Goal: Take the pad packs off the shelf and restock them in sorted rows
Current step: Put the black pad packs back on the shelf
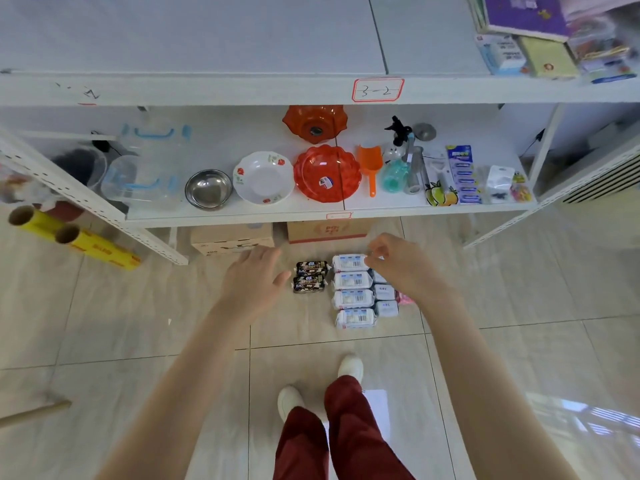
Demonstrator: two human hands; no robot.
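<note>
Pad packs lie in rows on the tiled floor below the shelf. Two dark packs (pixel 310 275) form a short row on the left. Several white packs with barcodes (pixel 352 291) make a longer row beside them, and smaller white packs (pixel 385 299) lie to their right, with a pink one (pixel 404 299) partly hidden. My left hand (pixel 254 277) hovers open just left of the dark packs, holding nothing. My right hand (pixel 398 263) is above the far end of the white rows, fingers curled near the top pack; whether they touch it is unclear.
The white shelf (pixel 311 211) above holds a steel bowl (pixel 208 188), a white dish (pixel 263 177), red plastic plates (pixel 327 173), an orange scoop and small goods. Two cardboard boxes (pixel 232 239) stand under it. Yellow film rolls (pixel 86 244) stick out at left. My feet (pixel 349 367) are below.
</note>
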